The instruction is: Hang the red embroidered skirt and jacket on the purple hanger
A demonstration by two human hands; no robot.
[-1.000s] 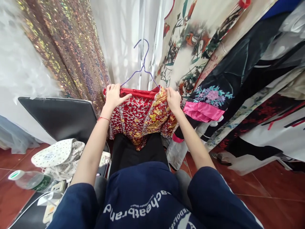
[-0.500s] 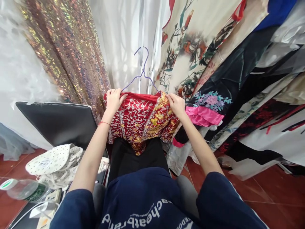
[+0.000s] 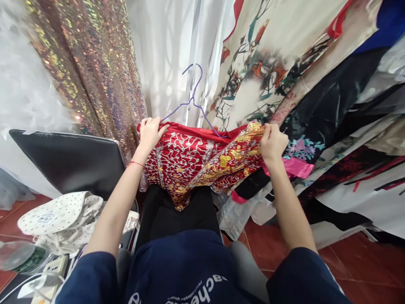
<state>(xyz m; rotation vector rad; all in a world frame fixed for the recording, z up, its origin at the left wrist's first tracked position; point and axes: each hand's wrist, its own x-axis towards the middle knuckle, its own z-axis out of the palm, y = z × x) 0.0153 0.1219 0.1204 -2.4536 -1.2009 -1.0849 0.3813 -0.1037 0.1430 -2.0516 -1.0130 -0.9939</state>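
A red embroidered garment [image 3: 183,154] with silver and gold patterns is stretched between my hands above my lap. My left hand [image 3: 151,134] pinches its upper left edge, close to one end of a purple wire hanger [image 3: 192,99]. My right hand [image 3: 274,143] grips the gold-trimmed upper right edge and pulls it out sideways. The hanger's hook points up against the white curtain. Its right arm end shows at the garment's red inner lining, while the left end disappears behind my left fingers.
Hanging clothes crowd the right, among them a cream dress with a painted print [image 3: 253,63] and a black garment with pink cuffs [image 3: 335,105]. To the left stand a sequinned gold fabric [image 3: 95,63], a black chair [image 3: 76,164], a dotted white bag [image 3: 60,215], a plastic bottle [image 3: 27,256] and a power strip [image 3: 53,270].
My right hand has moved to the right, drawing the garment's right edge away from the hanger's end. The left hand keeps its hold in nearly the same place.
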